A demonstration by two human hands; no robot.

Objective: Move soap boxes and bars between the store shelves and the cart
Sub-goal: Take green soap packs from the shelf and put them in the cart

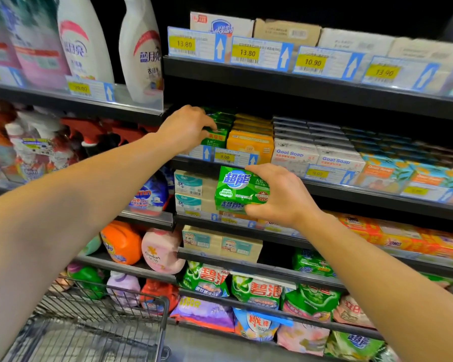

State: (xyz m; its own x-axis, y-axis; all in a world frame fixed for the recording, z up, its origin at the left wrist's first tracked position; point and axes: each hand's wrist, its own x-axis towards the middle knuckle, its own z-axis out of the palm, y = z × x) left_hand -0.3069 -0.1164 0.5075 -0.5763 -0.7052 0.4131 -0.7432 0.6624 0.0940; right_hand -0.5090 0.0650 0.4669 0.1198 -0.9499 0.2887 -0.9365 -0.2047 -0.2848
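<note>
Soap pack [239, 190]: green, held in the air in front of the shelf edge, just below the 8.00 price tag [225, 157].
Right hand [280, 195]: gripped the soap pack from its right side; fingers curled over the top edge, thumb pressed under the bottom edge.
Left hand [185, 128]: reached onto the shelf above; fingers curled down over the front green box [217, 135] of a row, touching its top; whether the thumb pinched it could not be told.
Green row: stood at the left end of that shelf [351, 185], just beside a row of orange boxes [250, 143].
Goat Soap boxes [294, 152]: white, right of the orange boxes on the same shelf.
Beige bars [194, 190]: stacked on the shelf below, just left of the held soap pack.
Cart [110, 330]: wire basket at lower left, beneath the left forearm, well apart from both hands.
Bottles [139, 50]: white, upright on the upper-left shelf.
Bags [256, 290]: green detergent bags on the low shelves.
</note>
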